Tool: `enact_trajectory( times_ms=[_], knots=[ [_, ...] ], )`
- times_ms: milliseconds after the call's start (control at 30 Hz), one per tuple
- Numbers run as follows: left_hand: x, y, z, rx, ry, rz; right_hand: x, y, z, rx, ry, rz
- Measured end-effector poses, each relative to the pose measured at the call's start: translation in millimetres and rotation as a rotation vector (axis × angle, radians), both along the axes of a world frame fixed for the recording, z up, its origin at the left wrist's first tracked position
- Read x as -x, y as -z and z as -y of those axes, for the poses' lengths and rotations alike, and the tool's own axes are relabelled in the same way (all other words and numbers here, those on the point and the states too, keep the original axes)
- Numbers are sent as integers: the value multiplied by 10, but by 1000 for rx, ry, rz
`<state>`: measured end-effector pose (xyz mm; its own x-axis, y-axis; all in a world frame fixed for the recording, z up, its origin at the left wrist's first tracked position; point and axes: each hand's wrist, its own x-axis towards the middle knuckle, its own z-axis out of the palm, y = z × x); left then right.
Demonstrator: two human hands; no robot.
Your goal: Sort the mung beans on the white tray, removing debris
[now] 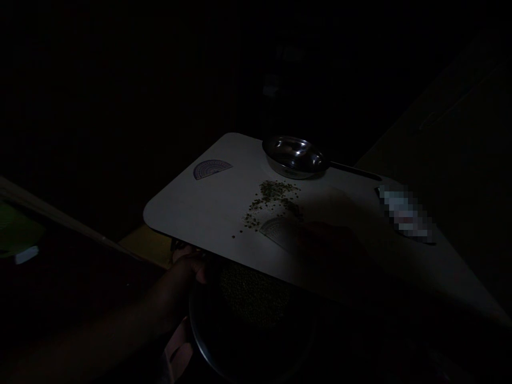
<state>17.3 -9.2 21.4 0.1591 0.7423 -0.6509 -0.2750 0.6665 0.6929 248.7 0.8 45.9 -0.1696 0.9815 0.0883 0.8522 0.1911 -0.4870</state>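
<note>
Low in the head view, my left hand (188, 274) grips the rim of a wide metal bowl (202, 349), thumb over the edge. Small green grains, like mung beans (256, 298), lie in this bowl, just under the table's near edge. More loose green grains (276, 194) are scattered on the white tabletop (192, 208). Right of them, a dim reddish shape that looks like my right hand (328, 237) rests on or over the table near the grains. Deep shadow hides its fingers and anything in them.
A shiny steel bowl (296, 157) stands at the table's far edge. Printed half-round scales mark the tabletop, one (212, 169) at the left. A blurred-out flat item (406, 213) lies at the right. Something green (18, 229) shows at far left. Darkness hides most surroundings.
</note>
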Motion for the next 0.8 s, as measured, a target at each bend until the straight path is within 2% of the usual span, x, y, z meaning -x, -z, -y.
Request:
enact_trajectory(
  times_ms=[167, 333, 433, 567, 700, 800],
  knots=[
    [10, 42, -12, -8, -1, -70, 89, -34, 28, 35, -27, 3],
    [11, 44, -2, -22, 24, -40, 136, -49, 21, 23, -12, 13],
    [8, 46, -5, 3, 3, -55, 153, -49, 17, 29, -19, -2],
    [19, 68, -13, 0, 29, -31, 170, -40, 3, 36, -19, -12],
    [41, 67, -4, 66, 68, -27, 161, -34, -21, 16, 5, 15],
    [31, 29, 5, 27, -15, -46, 171, -47, -26, 15, -13, 3]
  ],
)
